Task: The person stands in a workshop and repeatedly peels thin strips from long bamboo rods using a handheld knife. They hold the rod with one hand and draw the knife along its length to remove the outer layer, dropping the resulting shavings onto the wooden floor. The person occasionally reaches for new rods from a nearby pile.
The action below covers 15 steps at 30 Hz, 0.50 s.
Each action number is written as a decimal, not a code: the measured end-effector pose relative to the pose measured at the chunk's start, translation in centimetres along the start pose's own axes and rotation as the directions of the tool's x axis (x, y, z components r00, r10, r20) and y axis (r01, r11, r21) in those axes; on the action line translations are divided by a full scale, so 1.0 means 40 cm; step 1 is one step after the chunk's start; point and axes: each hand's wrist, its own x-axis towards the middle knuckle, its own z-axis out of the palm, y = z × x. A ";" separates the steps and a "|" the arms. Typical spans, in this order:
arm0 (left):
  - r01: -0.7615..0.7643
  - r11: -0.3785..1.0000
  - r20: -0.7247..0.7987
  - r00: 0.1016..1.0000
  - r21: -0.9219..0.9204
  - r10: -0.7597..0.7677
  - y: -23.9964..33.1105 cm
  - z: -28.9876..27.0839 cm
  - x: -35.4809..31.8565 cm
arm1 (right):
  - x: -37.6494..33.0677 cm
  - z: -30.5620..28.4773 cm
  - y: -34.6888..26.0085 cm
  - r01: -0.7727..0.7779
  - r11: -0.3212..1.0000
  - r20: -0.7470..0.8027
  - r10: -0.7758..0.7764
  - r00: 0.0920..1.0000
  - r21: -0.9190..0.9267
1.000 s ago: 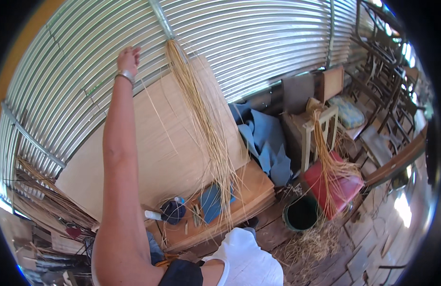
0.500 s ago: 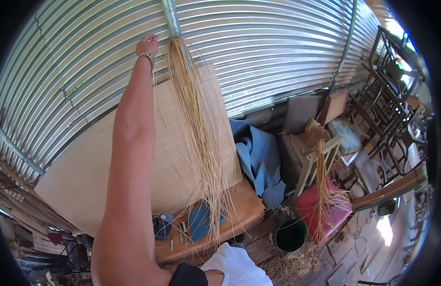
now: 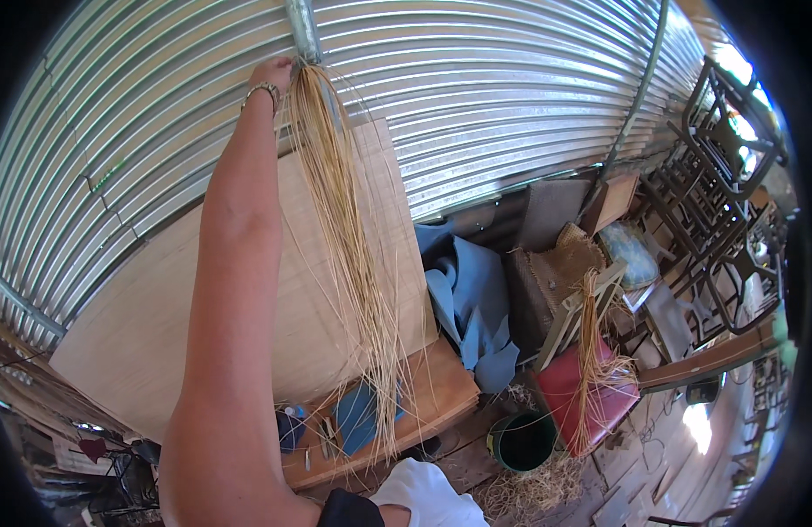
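Reaching high overhead, the left hand (image 3: 272, 72) was closed around the top end of a long bundle of pale straw (image 3: 349, 263), its fingers wrapped over the gathered stems right beside the grey metal pipe (image 3: 303, 31) that ran up the corrugated metal wall (image 3: 511, 97). A bracelet (image 3: 263, 89) sat on the wrist just below the grip. Compared with a second before, the arm had stretched further up and toward the pipe, so the top of the bundle had come from clear of the pipe to touching or nearly touching it; I judged that the straw was being brought up to be hung or fixed there. Below the pipe the stems fell loose in front of a leaning plywood sheet (image 3: 160, 351), and their splayed tips ended over a wooden board (image 3: 441, 395) at the foot of that sheet. To the right of the pipe's line, lower down, lay blue cloth (image 3: 476, 299), a green bucket (image 3: 522, 442) and a red cushion (image 3: 590, 395) with a smaller bunch of straw (image 3: 590, 351) draped on it. No right hand showed in the view, so I could not tell its state.
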 end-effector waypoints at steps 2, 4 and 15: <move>0.018 0.991 -0.022 1.000 -0.134 -0.022 0.010 0.005 -0.042 | 0.008 0.007 -0.011 -0.001 1.000 0.004 0.001 1.000 0.008; 0.013 0.956 -0.069 0.997 -0.292 -0.035 -0.016 -0.001 -0.046 | 0.029 0.014 -0.019 0.011 1.000 0.018 -0.011 1.000 0.010; -0.125 0.990 -0.212 0.971 -0.069 0.107 0.065 -0.050 -0.049 | 0.061 0.038 -0.051 0.014 0.999 0.010 -0.014 1.000 0.038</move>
